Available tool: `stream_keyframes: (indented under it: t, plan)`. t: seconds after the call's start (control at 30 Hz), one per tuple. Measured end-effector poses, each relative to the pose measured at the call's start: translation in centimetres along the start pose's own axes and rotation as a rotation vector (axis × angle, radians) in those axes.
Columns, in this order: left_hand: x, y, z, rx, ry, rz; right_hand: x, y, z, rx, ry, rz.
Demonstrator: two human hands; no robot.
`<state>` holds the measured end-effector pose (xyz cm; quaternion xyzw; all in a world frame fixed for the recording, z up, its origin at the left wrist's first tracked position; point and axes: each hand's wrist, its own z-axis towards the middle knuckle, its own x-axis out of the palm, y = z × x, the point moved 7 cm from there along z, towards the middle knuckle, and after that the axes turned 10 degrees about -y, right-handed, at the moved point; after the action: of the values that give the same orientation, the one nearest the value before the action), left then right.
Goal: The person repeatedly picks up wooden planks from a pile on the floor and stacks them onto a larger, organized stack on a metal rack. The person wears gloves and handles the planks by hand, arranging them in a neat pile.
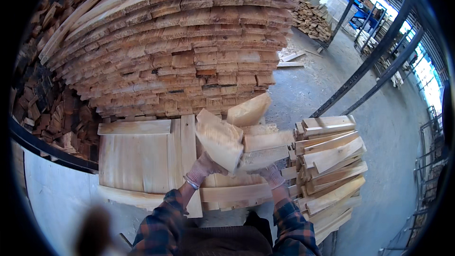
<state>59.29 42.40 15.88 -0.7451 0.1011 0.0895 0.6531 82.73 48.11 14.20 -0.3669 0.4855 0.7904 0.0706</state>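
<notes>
My left hand (204, 166), in a pale work glove, is closed on the near end of a short, light wooden board (218, 140) that is tilted up and blurred by motion. To the right, my gloved right hand (269, 175) grips the near edge of another short board (264, 158). Its fingertips are partly hidden under the wood. Behind these, one more loose board (249, 110) stands at a slant, and a further piece (268, 139) lies against the right-hand boards. Below both hands is a low layer of flat planks (135, 161), with a crosswise strip (237, 193) along its near side.
A tall stack of long boards (175, 42) rises just beyond the planks. On the right stands a pile of short boards (332, 166). Wood scraps (61, 118) fill the left side behind a dark metal rail (52, 151). Dark slanted posts (374, 61) stand at the far right.
</notes>
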Motion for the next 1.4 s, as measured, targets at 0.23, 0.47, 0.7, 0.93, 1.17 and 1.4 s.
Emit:
stream_keyframes:
  t: [0.23, 0.47, 0.7, 0.93, 1.17, 1.4]
  plan:
    - [-0.6, 0.3, -1.5, 0.138, -0.22, -0.117, -0.3, 3.7, 1.9, 0.135, -0.058, 0.382]
    - [-0.8, -1.7, -5.1, -0.082, -0.237, -0.466, -2.5, 8.6, 2.5, 0.065, 0.042, 0.371]
    - [1.9, 8.9, -7.0, -0.441, -0.395, -0.472, 3.1, -5.0, -2.1, 0.668, 0.143, 0.08]
    - [1.6, 16.2, -6.6, -0.812, -0.593, -0.313, 3.2, -14.7, -6.7, 1.072, -0.072, 0.584]
    - [1.4, 15.3, -6.6, -0.737, -0.559, 0.424, 1.4, -16.1, -4.6, 1.033, -0.171, 0.608]
    - [2.8, 12.0, -6.1, -0.31, -0.771, 1.07, 3.9, -16.5, -6.0, 0.995, -0.243, 0.367]
